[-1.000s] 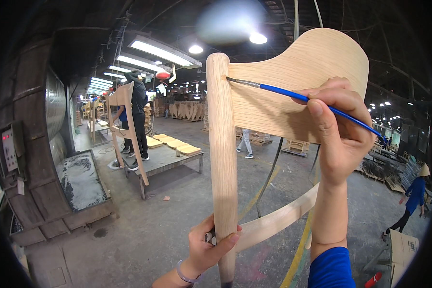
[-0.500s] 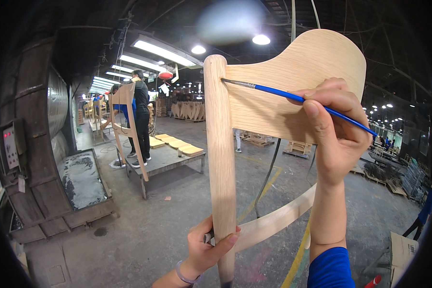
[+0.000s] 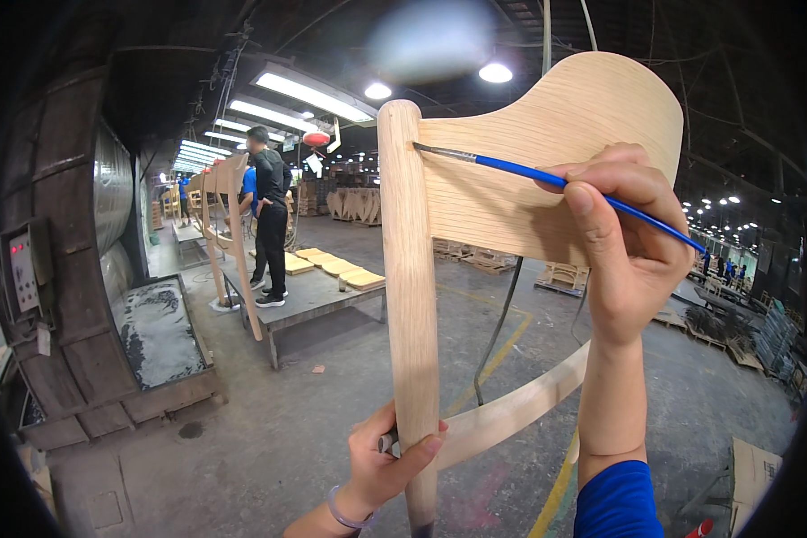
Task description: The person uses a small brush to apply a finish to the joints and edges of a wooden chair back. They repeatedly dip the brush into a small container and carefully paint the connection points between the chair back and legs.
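A pale wooden chair frame [image 3: 511,170] stands close before me, its wide curved backrest joined to a round upright post [image 3: 406,296]. My right hand [image 3: 632,233] is closed in a pinch round a thin blue paintbrush [image 3: 547,177]. The brush's dark tip touches the seam between post and backrest, near the top. Lower down, my left hand [image 3: 381,466] is wrapped round the post where a curved lower rail [image 3: 520,403] meets it. A small dark-ended cylinder [image 3: 387,440] shows between the left fingers and the post; its kind is unclear.
At the left stands a dark metal booth with a control box [image 3: 25,278] and a trough [image 3: 157,332] of foamy liquid. A person [image 3: 273,206] stands on a low platform [image 3: 323,305] beside yellow panels [image 3: 336,266] and another chair frame [image 3: 233,242]. Cardboard [image 3: 751,484] is at lower right.
The background has shifted slightly. The person on the platform has turned and stands farther from the other chair frame. My hands and the brush tip have hardly moved.
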The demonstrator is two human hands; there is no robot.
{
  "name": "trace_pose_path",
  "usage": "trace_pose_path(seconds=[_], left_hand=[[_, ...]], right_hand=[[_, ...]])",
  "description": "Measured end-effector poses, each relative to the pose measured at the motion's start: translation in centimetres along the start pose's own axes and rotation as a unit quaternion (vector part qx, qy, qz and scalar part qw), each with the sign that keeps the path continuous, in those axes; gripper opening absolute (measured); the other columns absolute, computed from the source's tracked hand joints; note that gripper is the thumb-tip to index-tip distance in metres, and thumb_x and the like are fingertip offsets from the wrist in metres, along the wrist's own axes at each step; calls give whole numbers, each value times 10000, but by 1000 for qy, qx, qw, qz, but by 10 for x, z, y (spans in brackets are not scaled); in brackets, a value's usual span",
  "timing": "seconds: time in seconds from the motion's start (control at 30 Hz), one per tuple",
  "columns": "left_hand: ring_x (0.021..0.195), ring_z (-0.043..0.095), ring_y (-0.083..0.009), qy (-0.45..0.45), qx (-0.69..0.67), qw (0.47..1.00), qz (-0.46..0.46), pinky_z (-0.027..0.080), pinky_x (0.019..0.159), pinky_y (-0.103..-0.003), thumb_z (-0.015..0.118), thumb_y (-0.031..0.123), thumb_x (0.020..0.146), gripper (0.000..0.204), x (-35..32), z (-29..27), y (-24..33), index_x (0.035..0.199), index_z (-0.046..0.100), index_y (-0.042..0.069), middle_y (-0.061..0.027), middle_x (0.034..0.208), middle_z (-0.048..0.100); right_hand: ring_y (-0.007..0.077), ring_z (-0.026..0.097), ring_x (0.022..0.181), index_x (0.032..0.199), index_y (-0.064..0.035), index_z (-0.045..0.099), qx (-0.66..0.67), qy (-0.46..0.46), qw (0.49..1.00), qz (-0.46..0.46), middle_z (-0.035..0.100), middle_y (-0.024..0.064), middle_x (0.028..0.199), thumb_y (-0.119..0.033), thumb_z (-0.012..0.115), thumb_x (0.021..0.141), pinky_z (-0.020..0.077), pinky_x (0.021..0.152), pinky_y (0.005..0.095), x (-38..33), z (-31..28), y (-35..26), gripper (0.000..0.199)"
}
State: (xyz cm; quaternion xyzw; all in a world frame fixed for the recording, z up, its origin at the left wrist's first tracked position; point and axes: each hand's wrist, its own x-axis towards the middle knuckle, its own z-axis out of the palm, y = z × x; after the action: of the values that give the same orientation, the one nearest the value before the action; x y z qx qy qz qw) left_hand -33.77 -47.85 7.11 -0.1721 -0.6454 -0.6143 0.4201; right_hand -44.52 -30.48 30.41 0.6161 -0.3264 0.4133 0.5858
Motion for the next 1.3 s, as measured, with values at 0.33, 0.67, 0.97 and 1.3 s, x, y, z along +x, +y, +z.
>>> trace_pose_path(seconds=[0.33,0.67,0.97,1.3], left_hand=[[875,720,-188,1,17,1000,22,564,805,-325,758,197,908,569,5,-9,-4,1338,599,-139,-147,970,763],[895,725,-192,3,18,1000,19,571,816,-329,760,196,916,558,10,-19,-9,1335,602,-135,-143,966,757],[927,724,-194,-23,39,998,37,577,846,-335,732,105,931,522,21,-42,-22,1369,586,-140,-144,1016,757],[895,641,-159,226,331,904,150,526,757,-288,782,85,931,351,77,-91,-54,1258,708,-20,-98,1042,674]], right_hand=[[175,622,844,925,20,758,23,4,1000,1,758,104,891,57,793,858,489,724,280,-4,9,5,84],[181,633,861,942,19,756,19,1,1000,-13,766,116,928,58,786,873,508,745,291,-8,20,11,84],[246,707,1008,1124,-82,692,34,68,997,-17,776,108,1024,-232,617,1083,462,1135,483,-31,2,18,173],[262,686,1180,1285,-58,625,1,219,975,43,734,127,1164,-229,496,1133,489,1114,435,-92,-57,7,263]])
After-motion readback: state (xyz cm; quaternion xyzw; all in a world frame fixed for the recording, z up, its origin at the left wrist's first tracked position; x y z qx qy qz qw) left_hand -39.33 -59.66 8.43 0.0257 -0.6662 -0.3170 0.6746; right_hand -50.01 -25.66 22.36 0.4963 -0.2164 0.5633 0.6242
